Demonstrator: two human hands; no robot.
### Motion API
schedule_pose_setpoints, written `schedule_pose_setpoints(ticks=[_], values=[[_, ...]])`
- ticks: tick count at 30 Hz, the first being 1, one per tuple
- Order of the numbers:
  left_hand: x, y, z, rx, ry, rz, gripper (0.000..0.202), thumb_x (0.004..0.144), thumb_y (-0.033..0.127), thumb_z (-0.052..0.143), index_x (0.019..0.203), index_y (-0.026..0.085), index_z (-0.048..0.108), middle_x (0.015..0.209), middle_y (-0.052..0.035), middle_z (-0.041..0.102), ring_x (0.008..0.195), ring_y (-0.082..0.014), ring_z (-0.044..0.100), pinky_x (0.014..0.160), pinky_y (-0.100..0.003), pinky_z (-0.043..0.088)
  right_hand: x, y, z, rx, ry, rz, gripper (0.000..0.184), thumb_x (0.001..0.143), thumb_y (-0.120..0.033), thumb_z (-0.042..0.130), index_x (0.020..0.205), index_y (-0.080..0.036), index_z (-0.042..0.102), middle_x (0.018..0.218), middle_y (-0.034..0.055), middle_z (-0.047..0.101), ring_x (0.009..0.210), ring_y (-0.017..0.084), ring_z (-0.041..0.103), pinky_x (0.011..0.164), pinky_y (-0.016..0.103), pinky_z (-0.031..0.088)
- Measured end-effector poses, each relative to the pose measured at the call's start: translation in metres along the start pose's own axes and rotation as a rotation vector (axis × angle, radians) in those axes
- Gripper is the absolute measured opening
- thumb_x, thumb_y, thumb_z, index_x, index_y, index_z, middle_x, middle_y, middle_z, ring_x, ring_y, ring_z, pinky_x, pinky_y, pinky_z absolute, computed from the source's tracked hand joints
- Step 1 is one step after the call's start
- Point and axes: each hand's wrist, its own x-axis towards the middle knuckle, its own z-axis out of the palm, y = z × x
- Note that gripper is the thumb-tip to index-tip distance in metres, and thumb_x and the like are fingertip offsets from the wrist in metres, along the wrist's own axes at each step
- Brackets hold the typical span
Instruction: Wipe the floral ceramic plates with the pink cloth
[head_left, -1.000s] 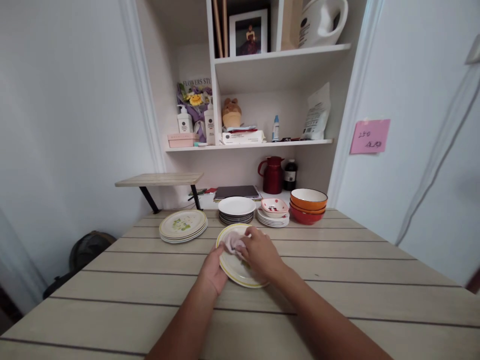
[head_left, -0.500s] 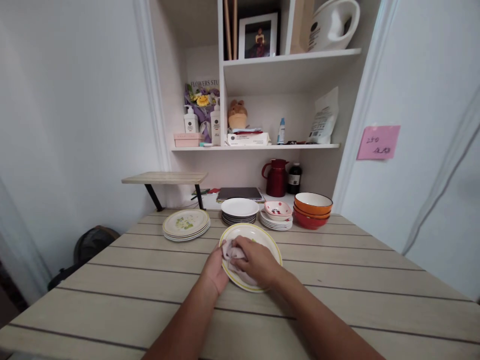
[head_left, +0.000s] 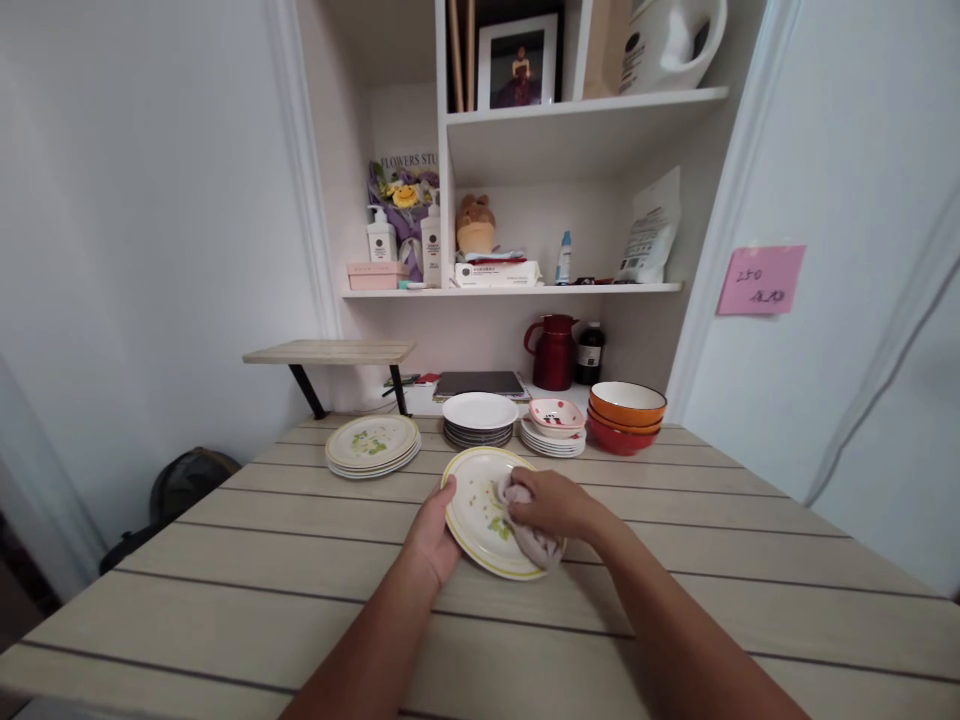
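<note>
A cream plate [head_left: 471,512] with a yellow rim and a green leaf print is in front of me, near the middle of the table. My left hand [head_left: 435,535] grips its left edge, thumb over the rim and the other fingers hidden beneath. Bunched in my right hand [head_left: 551,503] is a pale greyish-pink cloth [head_left: 534,542], pressed on the plate's right side. Part of the cloth hangs over the lower right rim.
Behind the plate stand a stack of patterned plates [head_left: 373,443], a white plate [head_left: 480,410] on dark ones, small dishes [head_left: 556,416] on white saucers, and stacked orange and red bowls [head_left: 626,405]. A small raised shelf [head_left: 330,352] sits at the back left.
My right hand has moved the cloth from the plate's left side across to its right side, uncovering the leaf print. My left hand still holds the left edge.
</note>
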Motion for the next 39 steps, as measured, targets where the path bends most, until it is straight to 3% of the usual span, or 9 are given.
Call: schedule_pose_setpoints(ticks=[3,9,14,19,25,28,31,34,39], values=[[0.001,0.002,0.001,-0.015,-0.005,-0.028,0.045,0.086,0.027,0.055,0.129,0.011,0.053,0.106,-0.0158,0.073,0.098,-0.0283,0.068,0.092,-0.042,0.05,-0.008,-0.022,0.007,0.034,-0.07,-0.149,0.023,0.068,-0.03,0.068,0.089,-0.024,0.062,0.087,0.0005,0.068,0.074,0.017,0.058,0.062,0.025,0.033],[0.001,0.005,0.006,-0.014,-0.035,-0.09,0.04,0.088,0.031,0.051,0.118,0.007,0.061,0.1,-0.0161,0.074,0.092,-0.029,0.07,0.088,-0.044,0.052,0.001,-0.055,0.026,0.035,0.109,-0.17,0.031,0.083,-0.037,0.056,0.112,-0.026,0.055,0.111,0.0052,0.06,0.096,0.021,0.056,0.075,0.028,0.034],[0.002,0.003,0.004,-0.001,-0.007,-0.056,0.043,0.087,0.031,0.054,0.125,0.011,0.057,0.106,-0.0153,0.073,0.095,-0.0273,0.069,0.091,-0.041,0.051,0.015,-0.027,0.021,-0.012,0.226,0.022,0.036,0.088,-0.036,0.048,0.122,-0.025,0.05,0.116,0.01,0.055,0.099,0.023,0.055,0.075,0.03,0.034],[0.0,0.002,0.004,0.013,0.021,-0.054,0.047,0.086,0.032,0.056,0.128,0.011,0.054,0.111,-0.0168,0.071,0.101,-0.0283,0.067,0.095,-0.042,0.048,0.009,0.006,0.008,-0.05,0.168,0.121,0.03,0.084,-0.034,0.051,0.11,-0.02,0.056,0.107,0.0128,0.062,0.089,0.025,0.059,0.067,0.031,0.033],[-0.002,0.003,0.004,-0.011,0.003,-0.083,0.045,0.087,0.035,0.053,0.125,0.01,0.058,0.109,-0.0166,0.072,0.1,-0.03,0.068,0.095,-0.045,0.048,-0.01,-0.016,0.009,-0.034,0.013,-0.083,0.021,0.071,-0.029,0.064,0.091,-0.024,0.061,0.09,0.0043,0.069,0.079,0.021,0.059,0.064,0.028,0.032],[-0.001,0.004,0.004,-0.028,-0.014,-0.102,0.045,0.088,0.035,0.052,0.121,0.006,0.06,0.105,-0.018,0.073,0.097,-0.0306,0.068,0.092,-0.045,0.05,-0.011,-0.041,0.02,0.002,0.023,-0.178,0.024,0.076,-0.035,0.062,0.098,-0.025,0.06,0.1,0.0026,0.067,0.087,0.02,0.059,0.068,0.027,0.034],[0.001,0.004,0.004,-0.037,-0.02,-0.095,0.043,0.088,0.033,0.052,0.118,0.005,0.061,0.102,-0.0175,0.074,0.093,-0.0296,0.07,0.089,-0.043,0.051,-0.003,-0.055,0.028,0.009,0.102,-0.157,0.03,0.084,-0.04,0.053,0.109,-0.025,0.055,0.109,0.0045,0.064,0.095,0.021,0.057,0.073,0.028,0.034],[0.002,0.004,0.002,-0.036,-0.013,-0.074,0.041,0.087,0.031,0.053,0.121,0.008,0.06,0.103,-0.0153,0.074,0.092,-0.0277,0.07,0.09,-0.041,0.051,0.009,-0.048,0.028,-0.004,0.17,-0.064,0.034,0.088,-0.043,0.047,0.116,-0.025,0.052,0.114,0.0072,0.06,0.098,0.022,0.057,0.073,0.029,0.033],[0.002,0.002,0.001,-0.028,-0.003,-0.057,0.047,0.087,0.03,0.055,0.129,0.011,0.054,0.109,-0.0157,0.072,0.099,-0.0275,0.068,0.094,-0.041,0.048,0.015,-0.006,0.013,-0.035,0.153,0.095,0.034,0.087,-0.039,0.047,0.114,-0.019,0.053,0.112,0.0132,0.062,0.095,0.025,0.058,0.069,0.031,0.033]])
